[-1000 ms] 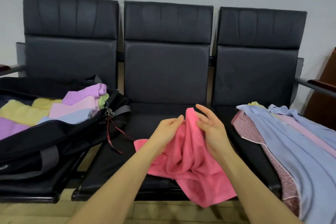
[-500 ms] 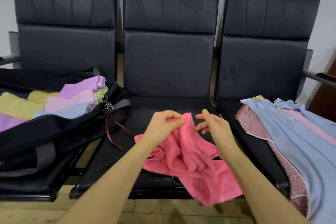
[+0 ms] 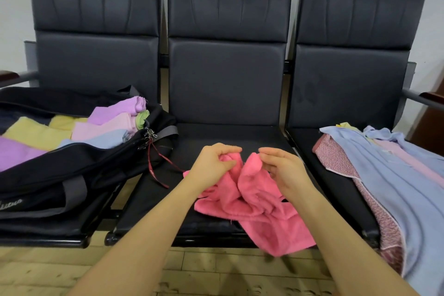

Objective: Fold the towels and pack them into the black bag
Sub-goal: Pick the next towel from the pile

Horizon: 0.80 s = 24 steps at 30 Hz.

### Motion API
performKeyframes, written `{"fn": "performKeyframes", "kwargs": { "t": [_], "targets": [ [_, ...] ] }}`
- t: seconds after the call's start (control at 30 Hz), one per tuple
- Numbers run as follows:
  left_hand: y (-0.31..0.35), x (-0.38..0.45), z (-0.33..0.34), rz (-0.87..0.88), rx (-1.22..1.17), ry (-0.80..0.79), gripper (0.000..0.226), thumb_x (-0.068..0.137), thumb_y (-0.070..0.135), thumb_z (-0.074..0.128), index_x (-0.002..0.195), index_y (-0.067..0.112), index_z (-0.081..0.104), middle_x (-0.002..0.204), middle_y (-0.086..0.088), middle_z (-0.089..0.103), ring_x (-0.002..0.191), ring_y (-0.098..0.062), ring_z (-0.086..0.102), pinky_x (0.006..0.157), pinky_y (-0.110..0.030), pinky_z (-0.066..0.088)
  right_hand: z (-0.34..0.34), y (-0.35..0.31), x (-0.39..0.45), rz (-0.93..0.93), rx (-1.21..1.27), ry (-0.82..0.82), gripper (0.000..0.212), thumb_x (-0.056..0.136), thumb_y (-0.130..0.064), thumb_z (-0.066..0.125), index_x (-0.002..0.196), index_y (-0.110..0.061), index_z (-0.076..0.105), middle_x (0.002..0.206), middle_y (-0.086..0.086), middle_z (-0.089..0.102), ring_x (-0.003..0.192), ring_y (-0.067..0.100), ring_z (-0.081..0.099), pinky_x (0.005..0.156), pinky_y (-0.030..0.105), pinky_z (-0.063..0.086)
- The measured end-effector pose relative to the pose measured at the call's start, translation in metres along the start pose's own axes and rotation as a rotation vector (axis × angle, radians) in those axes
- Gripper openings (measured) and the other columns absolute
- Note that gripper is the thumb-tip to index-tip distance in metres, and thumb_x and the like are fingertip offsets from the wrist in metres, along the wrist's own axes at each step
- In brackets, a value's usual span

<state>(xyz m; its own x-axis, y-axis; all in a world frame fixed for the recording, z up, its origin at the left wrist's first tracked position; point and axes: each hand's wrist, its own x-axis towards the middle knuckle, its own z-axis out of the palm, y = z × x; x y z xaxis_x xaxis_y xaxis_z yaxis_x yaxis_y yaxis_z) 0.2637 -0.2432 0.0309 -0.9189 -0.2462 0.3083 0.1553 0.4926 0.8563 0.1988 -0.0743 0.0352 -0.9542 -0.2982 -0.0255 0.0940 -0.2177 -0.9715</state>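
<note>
A crumpled pink towel [image 3: 254, 202] lies on the middle seat and hangs over its front edge. My left hand [image 3: 212, 163] grips a bunched part of its upper edge. My right hand [image 3: 282, 167] pinches another raised fold of the same towel just to the right. The black bag [image 3: 72, 175] lies open on the left seat, holding several folded towels [image 3: 79, 132] in yellow, purple, pink and light blue. On the right seat is a pile of unfolded towels [image 3: 394, 175], light blue on top, pink and patterned red beneath.
Three black padded chairs [image 3: 228, 67] stand in a row against a grey wall. A thin red strap [image 3: 156, 163] hangs from the bag's zipper onto the middle seat. Metal armrests stick out at both ends. The floor below is wood-patterned.
My hands have moved slightly apart along the pink towel's edge, each now holding its own raised fold. The towel sits lower on the seat than a second ago.
</note>
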Motion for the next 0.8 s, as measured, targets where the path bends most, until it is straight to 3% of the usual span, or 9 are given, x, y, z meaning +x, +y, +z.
{"fn": "performKeyframes", "kwargs": {
  "t": [0.1, 0.17, 0.3, 0.37, 0.47, 0.57, 0.63, 0.73, 0.8],
  "targets": [
    [-0.002, 0.002, -0.01, -0.089, -0.13, 0.064, 0.044, 0.079, -0.002, 0.069, 0.118, 0.018, 0.065, 0.112, 0.003, 0.066, 0.103, -0.006, 0.061, 0.095, -0.018, 0.045, -0.007, 0.001, 0.003, -0.042, 0.017, -0.036, 0.027, 0.085, 0.007, 0.06, 0.085, -0.015, 0.076, 0.074, 0.002, 0.07, 0.069, 0.013, 0.059, 0.059, 0.017, 0.047],
    [-0.004, 0.002, -0.017, -0.192, -0.21, 0.134, 0.046, 0.075, 0.004, 0.077, 0.117, 0.017, 0.064, 0.105, 0.002, 0.066, 0.098, -0.009, 0.063, 0.092, -0.025, 0.048, -0.013, 0.0, 0.004, -0.084, -0.004, -0.026, 0.031, 0.084, 0.007, 0.06, 0.082, -0.018, 0.078, 0.081, 0.002, 0.072, 0.077, 0.013, 0.062, 0.067, 0.019, 0.048],
    [-0.007, 0.001, -0.028, -0.351, -0.312, 0.224, 0.019, 0.071, 0.006, 0.081, 0.088, 0.005, 0.072, 0.091, -0.005, 0.072, 0.089, -0.014, 0.066, 0.085, -0.027, 0.05, -0.019, -0.002, 0.0, -0.171, -0.139, 0.027, 0.031, 0.081, 0.008, 0.065, 0.084, -0.022, 0.075, 0.087, 0.004, 0.071, 0.088, 0.018, 0.063, 0.08, 0.029, 0.047],
    [-0.005, -0.003, -0.031, -0.366, -0.366, 0.237, 0.008, 0.072, 0.0, 0.078, 0.076, 0.003, 0.071, 0.081, -0.008, 0.071, 0.08, -0.015, 0.066, 0.08, -0.029, 0.049, -0.02, -0.003, -0.004, -0.193, -0.187, 0.038, 0.031, 0.081, 0.007, 0.065, 0.087, -0.023, 0.072, 0.089, 0.006, 0.07, 0.09, 0.019, 0.064, 0.081, 0.031, 0.049],
    [-0.003, -0.007, -0.033, -0.376, -0.363, 0.283, 0.011, 0.074, -0.003, 0.076, 0.069, 0.005, 0.07, 0.074, -0.006, 0.069, 0.073, -0.014, 0.064, 0.08, -0.031, 0.049, -0.021, -0.005, -0.01, -0.284, -0.328, 0.072, 0.028, 0.083, 0.003, 0.065, 0.088, -0.024, 0.071, 0.087, 0.001, 0.07, 0.086, 0.014, 0.064, 0.081, 0.028, 0.05],
    [-0.001, -0.012, -0.037, -0.386, -0.381, 0.308, 0.012, 0.075, 0.0, 0.075, 0.07, 0.009, 0.07, 0.074, -0.004, 0.069, 0.074, -0.013, 0.063, 0.074, -0.027, 0.048, -0.019, -0.006, -0.015, -0.399, -0.461, 0.108, 0.021, 0.084, 0.0, 0.066, 0.084, -0.021, 0.071, 0.08, -0.006, 0.068, 0.076, 0.006, 0.061, 0.074, 0.02, 0.046],
    [0.001, -0.014, -0.041, -0.401, -0.444, 0.293, 0.01, 0.077, -0.002, 0.073, 0.076, 0.008, 0.07, 0.079, -0.005, 0.069, 0.078, -0.014, 0.063, 0.067, -0.022, 0.047, -0.018, -0.006, -0.017, -0.451, -0.52, 0.105, 0.026, 0.084, -0.002, 0.066, 0.077, -0.027, 0.068, 0.078, -0.008, 0.068, 0.075, 0.007, 0.061, 0.074, 0.022, 0.045],
    [0.002, -0.018, -0.048, -0.404, -0.427, 0.231, 0.013, 0.076, -0.007, 0.07, 0.081, 0.005, 0.071, 0.085, -0.01, 0.07, 0.088, -0.023, 0.065, 0.077, -0.03, 0.052, -0.019, -0.003, -0.019, -0.455, -0.537, 0.085, 0.027, 0.086, -0.005, 0.065, 0.075, -0.03, 0.068, 0.075, -0.007, 0.068, 0.074, 0.01, 0.061, 0.074, 0.03, 0.051],
    [0.0, -0.022, -0.05, -0.355, -0.258, 0.239, 0.011, 0.077, -0.005, 0.071, 0.079, 0.005, 0.072, 0.082, -0.007, 0.071, 0.086, -0.022, 0.066, 0.081, -0.034, 0.053, -0.021, -0.001, -0.021, -0.437, -0.496, 0.095, 0.026, 0.086, -0.007, 0.063, 0.075, -0.03, 0.068, 0.073, -0.001, 0.067, 0.073, 0.014, 0.061, 0.074, 0.036, 0.052]
  ]
}}
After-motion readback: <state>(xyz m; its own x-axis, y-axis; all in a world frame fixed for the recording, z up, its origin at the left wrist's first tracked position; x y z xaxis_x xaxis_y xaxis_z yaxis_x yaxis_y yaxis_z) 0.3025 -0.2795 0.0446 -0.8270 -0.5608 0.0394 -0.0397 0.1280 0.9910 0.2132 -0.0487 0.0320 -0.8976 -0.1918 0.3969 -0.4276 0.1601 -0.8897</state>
